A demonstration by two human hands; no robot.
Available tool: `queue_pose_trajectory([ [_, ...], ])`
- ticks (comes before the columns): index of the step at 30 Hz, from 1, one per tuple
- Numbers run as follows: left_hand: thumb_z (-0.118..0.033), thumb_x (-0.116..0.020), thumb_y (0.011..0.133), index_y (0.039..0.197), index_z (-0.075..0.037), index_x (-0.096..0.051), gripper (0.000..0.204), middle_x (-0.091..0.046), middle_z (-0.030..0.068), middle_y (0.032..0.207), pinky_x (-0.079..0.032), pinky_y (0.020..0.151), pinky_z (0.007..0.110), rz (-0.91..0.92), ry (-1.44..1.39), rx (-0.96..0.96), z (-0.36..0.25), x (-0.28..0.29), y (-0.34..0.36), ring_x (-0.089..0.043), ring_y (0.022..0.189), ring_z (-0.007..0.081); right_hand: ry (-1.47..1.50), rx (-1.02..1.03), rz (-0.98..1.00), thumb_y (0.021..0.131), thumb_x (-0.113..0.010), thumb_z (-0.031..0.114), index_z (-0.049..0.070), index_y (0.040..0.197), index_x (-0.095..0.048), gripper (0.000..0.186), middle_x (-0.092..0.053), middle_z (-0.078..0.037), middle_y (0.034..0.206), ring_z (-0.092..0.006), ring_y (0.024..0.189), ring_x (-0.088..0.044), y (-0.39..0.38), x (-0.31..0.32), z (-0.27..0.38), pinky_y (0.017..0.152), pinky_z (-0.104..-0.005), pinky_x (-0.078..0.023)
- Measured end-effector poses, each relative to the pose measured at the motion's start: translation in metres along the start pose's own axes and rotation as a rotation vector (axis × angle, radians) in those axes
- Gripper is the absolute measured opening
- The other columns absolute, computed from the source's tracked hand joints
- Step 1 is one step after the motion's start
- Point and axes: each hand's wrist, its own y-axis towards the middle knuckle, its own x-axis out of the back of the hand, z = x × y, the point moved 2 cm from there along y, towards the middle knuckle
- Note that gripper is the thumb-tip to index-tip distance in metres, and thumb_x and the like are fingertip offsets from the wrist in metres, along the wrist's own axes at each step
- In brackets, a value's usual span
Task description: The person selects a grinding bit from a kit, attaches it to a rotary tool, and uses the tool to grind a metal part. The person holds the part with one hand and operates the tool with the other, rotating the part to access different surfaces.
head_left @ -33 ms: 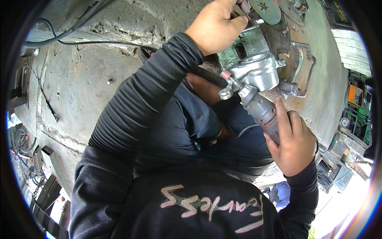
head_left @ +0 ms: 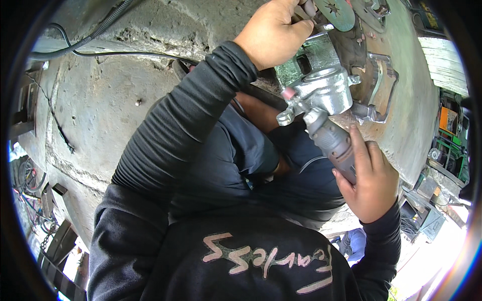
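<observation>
A silver metal brake caliper (head_left: 329, 95) with a round bore and a square window stands beyond my knees. My left hand (head_left: 275, 34) is closed at its far end, thumb and fingers pinched there; the gripped spot is partly hidden. In my right hand (head_left: 371, 175) is a grey die grinder (head_left: 331, 140), held around its body with the index finger stretched along it. The small pink grinding stone (head_left: 288, 94) at its tip lies against or just over the caliper's near-left edge, by a lug; I cannot tell whether they touch. The grinder's nose looks slightly blurred.
A green disc (head_left: 341, 16) with a star-shaped hole lies beyond the caliper. To the right is a metal bracket (head_left: 376, 90) on a rusty plate. Black cable (head_left: 125, 54) and a ribbed hose (head_left: 100, 27) cross the concrete at left. Green machinery (head_left: 449, 150) stands far right.
The grinder and its pink stone have shifted slightly to the right, along with my right fingers. My left hand and the caliper stay in place.
</observation>
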Motion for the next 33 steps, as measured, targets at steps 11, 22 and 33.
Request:
queue_pose_trajectory([
  [11, 0.002, -0.058, 0.092, 0.094, -0.005, -0.046, 0.013, -0.058, 0.0053, 0.078, -0.043, 0.054, 0.025, -0.469, -0.322, 0.011, -0.016, -0.011, -0.016, -0.055, 0.062, 0.0120, 1.282, -0.456, -0.221, 0.074, -0.076, 0.024, -0.010, 0.142, -0.037, 0.085, -0.056, -0.016, 0.127, -0.0232, 0.117, -0.054, -0.039, -0.025, -0.011, 0.105, -0.0357, -0.039],
  [22, -0.011, -0.049, 0.103, 0.093, -0.006, -0.042, 0.012, -0.047, 0.0008, 0.075, -0.039, 0.056, 0.024, -0.534, -0.264, -0.070, -0.026, -0.042, -0.063, -0.043, 0.061, 0.0066, 0.934, -0.286, -0.110, 0.076, -0.077, 0.016, -0.006, 0.141, -0.039, 0.079, -0.060, -0.024, 0.124, -0.0309, 0.112, -0.063, -0.052, -0.041, -0.010, 0.099, -0.0371, -0.047],
  [33, -0.014, -0.056, 0.096, 0.085, -0.011, -0.054, 0.012, -0.056, -0.0016, 0.072, -0.035, 0.054, 0.020, -0.767, -0.036, -0.157, -0.029, 0.055, -0.016, -0.047, 0.059, 0.0052, -0.122, -0.147, 0.107, 0.073, -0.077, 0.020, 0.001, 0.143, -0.044, 0.079, -0.056, -0.016, 0.096, -0.0329, 0.080, -0.062, -0.035, 0.027, 0.003, 0.066, -0.0417, -0.053],
])
